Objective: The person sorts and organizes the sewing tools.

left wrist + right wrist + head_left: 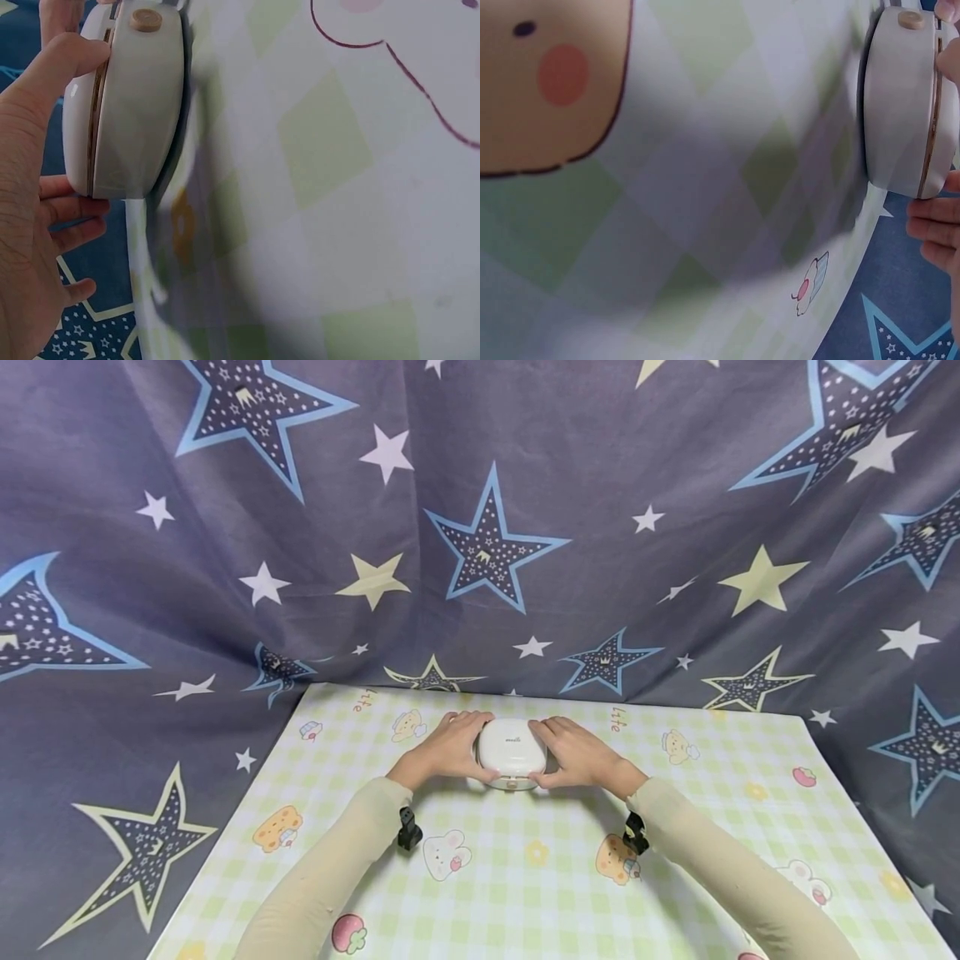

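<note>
A white, round-cornered lidded box (513,745) sits toward the back of the table, small dark lettering on its top. Its front carries a tan round knob (145,20), and a brown-edged seam runs between lid and base. From the left side my left hand (456,748) grips it, thumb at the seam near the front and fingers round the side. My right hand (581,755) holds the opposite side the same way, its thumb close to the front knob. In the right wrist view the box (900,105) shows its pale lower body, with that hand partly cut off by the frame.
A green-and-white checked cloth (510,877) with cartoon prints covers the table. Behind and beside it hangs a dark blue curtain (600,568) with stars. Black wrist devices (409,829) are strapped near both cuffs.
</note>
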Demonstrator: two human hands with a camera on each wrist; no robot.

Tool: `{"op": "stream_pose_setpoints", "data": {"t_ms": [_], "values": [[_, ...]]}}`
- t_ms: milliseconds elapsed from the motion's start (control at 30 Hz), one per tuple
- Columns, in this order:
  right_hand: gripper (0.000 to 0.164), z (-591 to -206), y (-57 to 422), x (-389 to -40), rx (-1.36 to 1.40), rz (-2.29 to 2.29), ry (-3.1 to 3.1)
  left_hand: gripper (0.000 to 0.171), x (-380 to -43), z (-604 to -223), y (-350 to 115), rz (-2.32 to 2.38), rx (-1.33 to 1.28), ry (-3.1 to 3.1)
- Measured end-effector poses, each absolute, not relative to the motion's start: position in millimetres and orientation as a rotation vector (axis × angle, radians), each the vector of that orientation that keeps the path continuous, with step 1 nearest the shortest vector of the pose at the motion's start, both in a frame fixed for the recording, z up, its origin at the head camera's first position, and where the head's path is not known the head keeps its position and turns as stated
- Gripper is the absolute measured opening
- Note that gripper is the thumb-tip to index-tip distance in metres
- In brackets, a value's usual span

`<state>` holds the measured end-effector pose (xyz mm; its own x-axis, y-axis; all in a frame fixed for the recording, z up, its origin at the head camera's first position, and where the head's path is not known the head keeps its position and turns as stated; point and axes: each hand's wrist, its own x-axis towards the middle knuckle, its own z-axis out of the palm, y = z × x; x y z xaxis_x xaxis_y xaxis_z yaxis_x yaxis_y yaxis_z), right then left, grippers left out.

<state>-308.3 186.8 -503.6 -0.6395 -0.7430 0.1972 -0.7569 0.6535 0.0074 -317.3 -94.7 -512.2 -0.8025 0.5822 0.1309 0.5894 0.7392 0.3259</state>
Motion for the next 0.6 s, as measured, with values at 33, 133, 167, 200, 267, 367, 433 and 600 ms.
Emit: {"op": "stream_pose_setpoints", "data": {"t_ms": [33, 133, 167, 200, 267, 367, 433, 600], "values": [[0.096, -503.6, 186.5, -308.0, 1.231, 0.109, -2.686, 0.107, -316.9, -511.4, -94.8, -0.559, -0.983, -2.912], [0.096, -502.9, 186.0, -307.1, 1.237, 0.111, -2.669, 0.108, -317.3, -510.3, -95.6, -0.570, -0.992, -2.915], [0.095, -502.6, 185.8, -306.5, 1.240, 0.117, -2.660, 0.108, -317.6, -510.3, -96.0, -0.570, -0.993, -2.916], [0.095, -502.4, 185.7, -306.2, 1.242, 0.120, -2.652, 0.108, -317.8, -510.3, -96.4, -0.570, -0.994, -2.916], [0.093, -502.6, 185.5, -305.8, 1.247, 0.127, -2.631, 0.108, -318.8, -510.8, -96.9, -0.566, -0.996, -2.919], [0.093, -504.2, 185.4, -305.6, 1.249, 0.120, -2.614, 0.108, -318.9, -510.2, -97.2, -0.566, -0.996, -2.919], [0.093, -505.8, 185.4, -305.8, 1.250, 0.105, -2.610, 0.107, -318.6, -509.6, -97.2, -0.570, -0.993, -2.925], [0.094, -507.5, 185.0, -304.2, 1.242, 0.107, -2.632, 0.105, -316.6, -507.2, -98.0, -0.580, -0.981, -2.949]]}}
